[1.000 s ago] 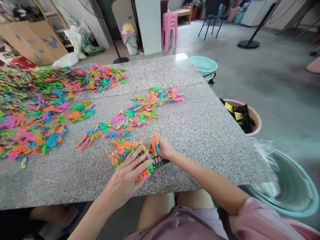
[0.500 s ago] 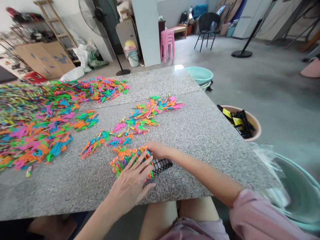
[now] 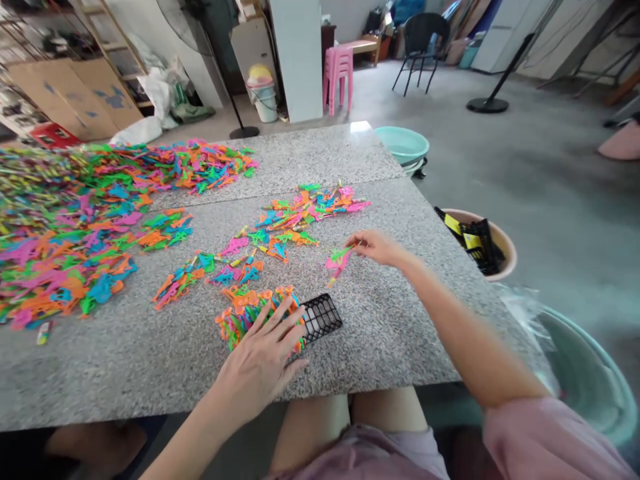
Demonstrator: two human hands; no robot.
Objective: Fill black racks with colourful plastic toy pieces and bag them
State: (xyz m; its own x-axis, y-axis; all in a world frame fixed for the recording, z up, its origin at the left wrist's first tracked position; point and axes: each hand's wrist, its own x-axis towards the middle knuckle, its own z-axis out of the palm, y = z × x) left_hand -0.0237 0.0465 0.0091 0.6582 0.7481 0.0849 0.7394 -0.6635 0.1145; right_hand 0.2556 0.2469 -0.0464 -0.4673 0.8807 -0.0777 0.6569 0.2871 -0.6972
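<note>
My left hand (image 3: 267, 347) lies with fingers spread across a packed row of small bright plastic pieces (image 3: 235, 327), in orange, green, blue and pink. These pieces stand in a black mesh basket (image 3: 324, 316), whose right end shows bare cells. My right hand (image 3: 371, 245) is raised to the right of the basket, its fingers pinched on a few plastic pieces (image 3: 339, 261), green and pink with a yellowish tip. Their exact kind is too small to make out. Just beyond the basket, loose pieces (image 3: 305, 213) lie in a scattered line on the speckled stone table (image 3: 400, 320).
A large heap of similar pieces (image 3: 75, 247) covers the table's left side. Beyond the right edge stand a pink tub (image 3: 507, 260) with black baskets, a turquoise basin (image 3: 403, 141), and a big green tub (image 3: 595, 373) with clear plastic bags. Another person's limb shows at lower left.
My right hand has moved from the basket's packed row up and to the right, and a few green and pink pieces now show in it. My left hand stays on the row.
</note>
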